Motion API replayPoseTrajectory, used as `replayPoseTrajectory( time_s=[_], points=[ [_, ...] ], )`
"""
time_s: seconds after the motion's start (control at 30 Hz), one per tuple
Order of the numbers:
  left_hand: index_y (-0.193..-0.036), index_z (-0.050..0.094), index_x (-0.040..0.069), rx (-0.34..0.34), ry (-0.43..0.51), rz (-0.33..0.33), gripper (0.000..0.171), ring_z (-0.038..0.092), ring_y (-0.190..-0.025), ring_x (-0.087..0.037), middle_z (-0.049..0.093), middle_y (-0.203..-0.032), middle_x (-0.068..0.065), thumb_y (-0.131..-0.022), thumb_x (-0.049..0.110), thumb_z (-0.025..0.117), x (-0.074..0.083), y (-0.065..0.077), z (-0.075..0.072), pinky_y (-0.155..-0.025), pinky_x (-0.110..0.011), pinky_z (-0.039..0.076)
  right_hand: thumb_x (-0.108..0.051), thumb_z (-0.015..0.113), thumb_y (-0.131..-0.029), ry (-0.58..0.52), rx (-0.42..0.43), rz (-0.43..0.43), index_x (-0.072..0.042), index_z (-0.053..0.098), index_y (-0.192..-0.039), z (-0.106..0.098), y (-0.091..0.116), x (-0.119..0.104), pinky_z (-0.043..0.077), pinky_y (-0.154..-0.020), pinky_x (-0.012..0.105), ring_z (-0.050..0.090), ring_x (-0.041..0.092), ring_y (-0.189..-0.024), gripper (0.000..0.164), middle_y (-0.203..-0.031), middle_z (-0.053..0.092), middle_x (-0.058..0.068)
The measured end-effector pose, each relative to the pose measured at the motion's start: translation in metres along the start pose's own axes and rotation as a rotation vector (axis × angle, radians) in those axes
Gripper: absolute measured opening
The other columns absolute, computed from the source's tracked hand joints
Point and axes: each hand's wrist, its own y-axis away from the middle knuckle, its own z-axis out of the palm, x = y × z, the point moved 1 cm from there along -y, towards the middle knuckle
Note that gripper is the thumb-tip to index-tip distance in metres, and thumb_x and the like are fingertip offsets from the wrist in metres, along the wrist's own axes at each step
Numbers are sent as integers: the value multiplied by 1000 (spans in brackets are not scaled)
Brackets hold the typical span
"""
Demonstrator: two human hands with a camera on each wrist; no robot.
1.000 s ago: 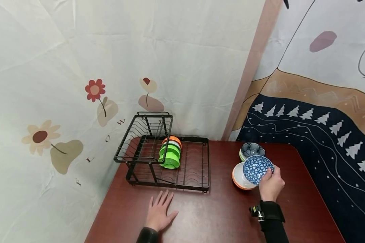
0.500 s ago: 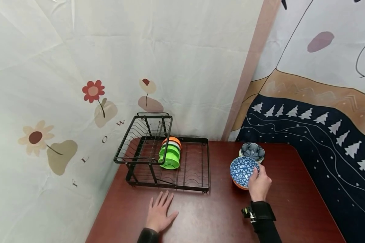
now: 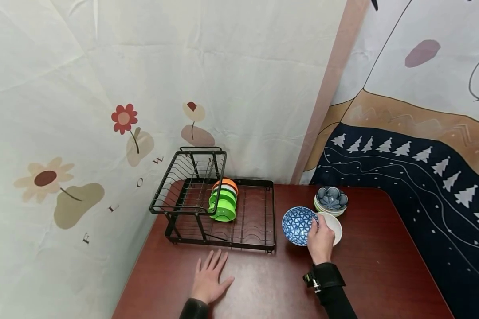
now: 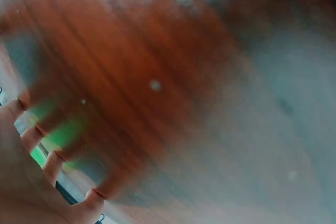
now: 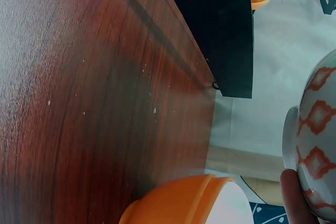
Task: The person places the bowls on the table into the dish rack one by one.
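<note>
My right hand (image 3: 320,241) grips the right-hand rim of a bowl (image 3: 298,226) with a blue and white triangle pattern inside, held up over the table between the rack and the stacks. In the right wrist view the bowl's outside (image 5: 317,135) is white with orange-red motifs, and a finger (image 5: 294,195) lies along it. Partly behind that hand stands a white-lined bowl (image 3: 332,227), whose orange outside (image 5: 176,203) shows in the right wrist view. My left hand (image 3: 210,278) rests palm down on the table with fingers spread, in front of the black dish rack (image 3: 239,245).
Several bowls, green (image 3: 223,212), white and orange (image 3: 227,182), stand on edge in the rack's lower tier. Its raised basket (image 3: 189,206) overhangs the left side. A stack topped by a grey-blue petal-patterned bowl (image 3: 331,198) sits at the table's back right.
My right hand has carried the blue-patterned bowl leftward, past the white-lined bowl and nearer the rack. The left hand has stayed in place.
</note>
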Motion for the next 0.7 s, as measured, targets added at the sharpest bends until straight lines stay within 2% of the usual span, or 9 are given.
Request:
replayPoseTrajectory(
  time_s=[0.2, 0.3, 0.4, 0.47, 0.53, 0.6, 0.7],
  points=[
    [-164, 54, 20, -10, -21, 6, 80, 45, -161, -40, 50, -173, -10, -98, 63, 69, 2, 0, -5, -131, -72, 32, -1, 59, -109, 0, -21, 0, 12, 69, -127, 5, 1, -3, 58, -89, 72, 73, 61, -101, 24, -114, 75, 40],
    [-161, 57, 19, 24, -68, 107, 74, 54, -154, -38, 58, -167, -9, -99, 55, 73, 10, 1, -8, -126, -67, 43, -1, 60, -108, -3, -13, -9, 12, 69, -126, 5, 3, -6, 58, -87, 71, 73, 60, -99, 24, -112, 76, 39],
    [-160, 59, 19, 89, -73, 266, 67, 65, -143, -33, 66, -158, -7, -100, 44, 76, 33, -3, -18, -115, -59, 56, -2, 59, -108, -6, -22, -7, 12, 69, -127, 5, 4, -7, 58, -87, 70, 73, 59, -99, 25, -113, 76, 39],
    [-159, 59, 18, 131, 2, 347, 62, 68, -138, -29, 68, -154, -6, -102, 38, 76, 55, -10, -27, -112, -57, 59, -4, 56, -110, -6, -35, -7, 11, 68, -128, 8, 4, -1, 58, -87, 70, 73, 60, -100, 26, -115, 76, 39],
    [-161, 56, 17, 168, 110, 382, 62, 69, -136, -28, 69, -153, -6, -104, 35, 74, 78, -21, -38, -112, -55, 60, -6, 56, -111, -8, -43, -6, 10, 69, -129, 13, 3, 6, 58, -88, 70, 73, 59, -101, 27, -116, 76, 38],
    [-164, 52, 17, 168, 257, 381, 63, 68, -137, -30, 67, -154, -9, -107, 35, 71, 97, -36, -47, -114, -56, 59, -5, 57, -111, -11, -42, -16, 10, 69, -127, 14, 3, 5, 58, -86, 70, 73, 58, -99, 25, -115, 76, 38],
    [-171, 41, 17, 109, 447, 334, 68, 72, -129, -30, 61, -160, -11, -112, 41, 64, 118, -60, -56, -107, -48, 63, -4, 59, -110, -15, -43, -39, 9, 69, -127, 19, 3, 9, 60, -84, 68, 74, 57, -96, 24, -113, 77, 37]
  ],
)
